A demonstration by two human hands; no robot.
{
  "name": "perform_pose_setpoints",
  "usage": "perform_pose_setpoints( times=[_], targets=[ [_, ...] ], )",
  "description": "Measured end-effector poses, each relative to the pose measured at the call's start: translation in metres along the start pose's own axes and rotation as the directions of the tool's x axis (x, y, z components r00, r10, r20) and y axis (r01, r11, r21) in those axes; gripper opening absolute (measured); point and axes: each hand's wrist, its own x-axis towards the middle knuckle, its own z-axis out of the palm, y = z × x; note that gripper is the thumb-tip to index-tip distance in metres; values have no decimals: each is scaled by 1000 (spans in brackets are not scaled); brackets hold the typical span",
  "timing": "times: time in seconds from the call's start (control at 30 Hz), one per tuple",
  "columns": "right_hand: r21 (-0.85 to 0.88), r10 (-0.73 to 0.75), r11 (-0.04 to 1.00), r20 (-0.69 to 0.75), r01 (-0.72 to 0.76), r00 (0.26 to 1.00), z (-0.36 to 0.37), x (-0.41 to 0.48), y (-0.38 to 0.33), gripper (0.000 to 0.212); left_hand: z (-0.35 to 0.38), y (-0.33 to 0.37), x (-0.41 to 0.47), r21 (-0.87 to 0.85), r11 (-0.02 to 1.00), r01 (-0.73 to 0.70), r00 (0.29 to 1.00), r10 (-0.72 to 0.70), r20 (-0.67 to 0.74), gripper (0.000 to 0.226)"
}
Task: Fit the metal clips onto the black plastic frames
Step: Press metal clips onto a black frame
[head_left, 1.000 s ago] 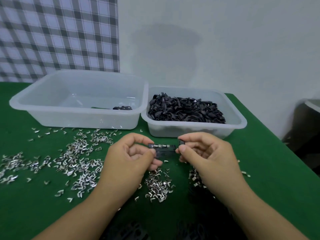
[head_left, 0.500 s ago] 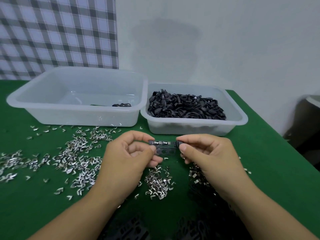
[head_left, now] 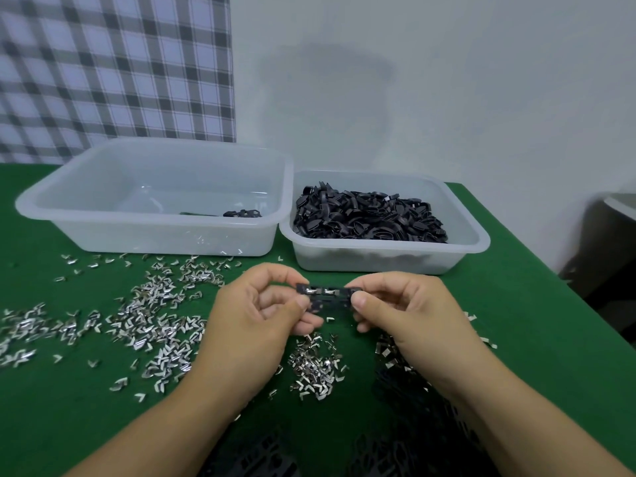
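In the head view, a small black rectangular plastic frame (head_left: 329,299) is held in the air between both hands, above the green cloth-covered table (head_left: 523,304) and just in front of two tubs. The left hand (head_left: 254,318) is closed on the frame's left end, which is pinched between thumb and forefinger; the right hand (head_left: 406,311) is closed on the right end in the same manner. Two bright bent metal clips (head_left: 318,290) are seen seated along the frame's upper edge. Loose metal clips (head_left: 155,325) are scattered on the cloth to the left, and a smaller heap of clips (head_left: 315,364) lies beneath the hands. A pile of spare black frames (head_left: 368,220) is contained in the right translucent plastic tub (head_left: 480,241); only a few dark parts (head_left: 242,213) lie in the left translucent plastic tub (head_left: 32,208). The frame is judged to be light, thin and moderately stiff, and liable to flex if squeezed at mid-span; it is best gripped at its ends, with the clip edge left free. The clips are judged to be light, springy, smooth and easily dropped; each should be pinched by its flanks, with the open side presented to the edge.
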Motion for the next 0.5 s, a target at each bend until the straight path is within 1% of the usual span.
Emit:
perform_pose_setpoints(
  times=[0.1, 0.17, 0.23, 0.27, 0.33, 0.37, 0.43, 0.5],
  targets=[
    [-173, -80, 983, -70, 67, 994, -1, -1, -2, 17, 3, 2, -3, 21, 1000, -17, 1000, 17, 26, 20],
    [-283, -204, 947, -153, 155, 967, 1, 0, -12, 17, 3, 5, -5, 5, 1000, -23, 999, 23, 29, 20],
    [-396, -392, 873, -227, 283, 891, 7, 9, -30, 15, 2, 7, -5, -34, 999, -19, 1000, 20, 15, 18],
    [-459, -480, 820, -225, 342, 848, 12, 18, -40, 12, 1, 7, -5, -50, 999, -16, 1000, 17, 11, 16],
    [-561, -598, 712, -168, 423, 784, 25, 44, -61, 9, 0, 6, -4, -68, 998, -13, 1000, 13, 3, 17],
    [-594, -622, 675, -137, 438, 771, 32, 60, -70, 9, -1, 5, -3, -72, 997, -13, 1000, 13, -3, 18],
    [-639, -615, 629, -60, 443, 787, 46, 92, -83, 9, -2, 5, -3, -76, 997, -18, 1000, 17, -12, 22],
    [-694, -582, 563, 52, 449, 811, 58, 117, -88, 12, -2, 5, -4, -77, 997, -24, 1000, 23, -12, 24]
  ],
)
